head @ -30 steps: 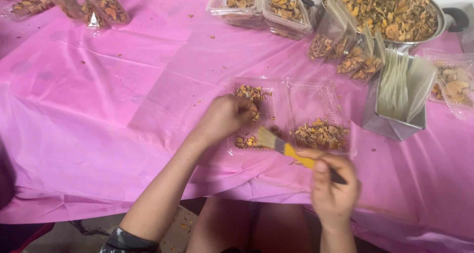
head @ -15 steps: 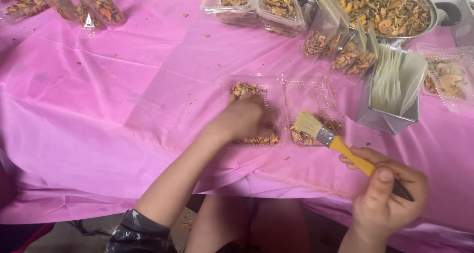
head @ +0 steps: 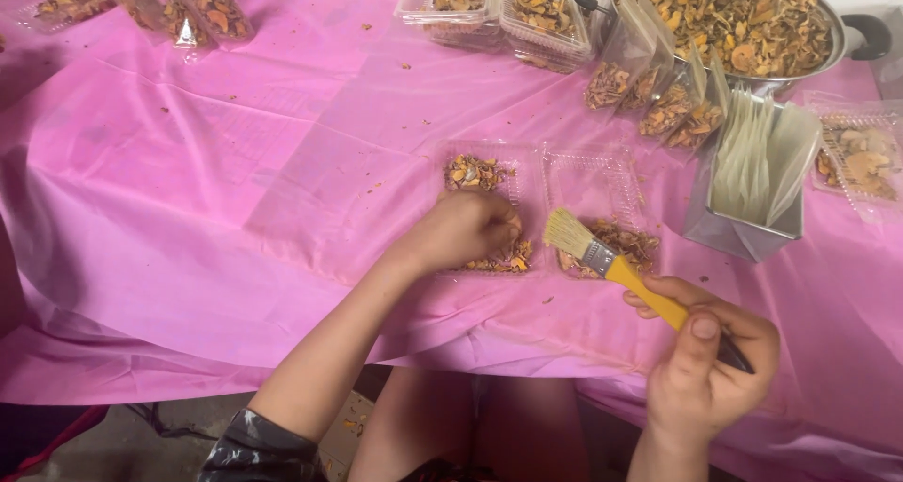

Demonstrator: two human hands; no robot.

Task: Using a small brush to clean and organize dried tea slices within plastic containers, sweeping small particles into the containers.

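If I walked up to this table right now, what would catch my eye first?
Probably the bright pink tablecloth, then the right hand at the near edge holding a yellow-handled brush. The left hand rests in a clear tray of dried orange bits; a heaped metal pot stands at the back right.

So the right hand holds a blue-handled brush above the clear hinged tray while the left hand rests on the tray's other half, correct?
Not quite: the brush has a yellow handle, not blue, as the head view shows. The rest stands: the right hand holds it above the clear hinged tray, and the left hand rests on the tray's other half.
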